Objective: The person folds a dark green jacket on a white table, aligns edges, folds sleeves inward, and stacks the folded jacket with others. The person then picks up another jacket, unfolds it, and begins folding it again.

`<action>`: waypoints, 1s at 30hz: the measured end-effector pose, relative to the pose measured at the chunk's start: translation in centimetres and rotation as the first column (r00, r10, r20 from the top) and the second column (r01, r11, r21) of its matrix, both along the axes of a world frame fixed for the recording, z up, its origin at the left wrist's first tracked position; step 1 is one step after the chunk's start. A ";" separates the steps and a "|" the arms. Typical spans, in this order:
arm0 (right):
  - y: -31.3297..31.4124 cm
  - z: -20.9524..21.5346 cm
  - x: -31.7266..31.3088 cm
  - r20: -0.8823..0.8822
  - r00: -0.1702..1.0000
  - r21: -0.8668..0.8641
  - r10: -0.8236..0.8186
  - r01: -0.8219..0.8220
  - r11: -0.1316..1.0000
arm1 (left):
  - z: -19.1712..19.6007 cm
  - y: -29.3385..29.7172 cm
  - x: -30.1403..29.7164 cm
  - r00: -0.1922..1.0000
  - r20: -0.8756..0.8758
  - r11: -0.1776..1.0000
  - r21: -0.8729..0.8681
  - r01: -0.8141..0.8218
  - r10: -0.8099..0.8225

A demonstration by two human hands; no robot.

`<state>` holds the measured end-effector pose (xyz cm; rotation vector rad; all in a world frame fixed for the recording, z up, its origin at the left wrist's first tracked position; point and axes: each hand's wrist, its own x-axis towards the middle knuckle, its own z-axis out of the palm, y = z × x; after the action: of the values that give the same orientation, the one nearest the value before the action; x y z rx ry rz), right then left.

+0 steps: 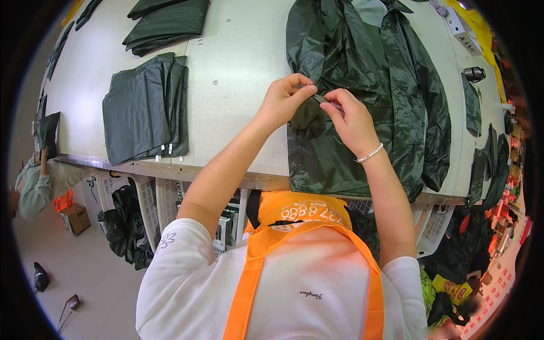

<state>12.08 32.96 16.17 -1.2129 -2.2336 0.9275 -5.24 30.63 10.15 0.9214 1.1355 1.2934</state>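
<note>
A dark green rain jacket lies spread on the pale work table, its hem hanging over the front edge. My left hand pinches a fold of the jacket near its left edge. My right hand, with a bead bracelet at the wrist, holds a small slim metal tool against the same spot; the fingertips of both hands nearly meet. What the tool is exactly stays unclear.
A stack of folded dark green pieces lies at the table's left, another pile beyond it. Dark strips hang over the right edge. Another person stands at lower left. White crates sit under the table.
</note>
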 end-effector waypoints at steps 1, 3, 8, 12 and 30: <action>0.0 0.1 0.0 0.008 1.000 -0.005 0.004 -0.003 1.000 | 0.0 0.0 0.0 1.000 0.005 1.000 -0.002 0.003 -0.003; 0.0 0.2 -0.1 0.030 1.000 -0.007 0.008 -0.008 1.000 | 0.1 0.0 -0.1 1.000 0.015 1.000 -0.006 0.008 -0.008; -0.1 -0.1 -0.1 -0.003 1.000 0.022 0.007 -0.007 1.000 | 0.0 0.1 -0.6 0.999 -0.009 0.999 0.003 0.044 -0.044; 0.1 0.3 -0.2 0.017 1.000 0.042 -0.002 0.001 0.999 | -0.1 0.0 -0.8 0.999 0.003 0.999 -0.001 0.047 -0.047; 0.0 0.9 -1.0 0.115 0.993 0.126 0.011 -0.026 0.992 | 0.3 0.2 -0.5 0.999 0.009 0.999 0.002 0.033 -0.033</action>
<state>11.11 33.00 17.04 -1.2167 -2.3578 0.7263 -5.74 30.78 10.48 0.9313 1.1074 1.2706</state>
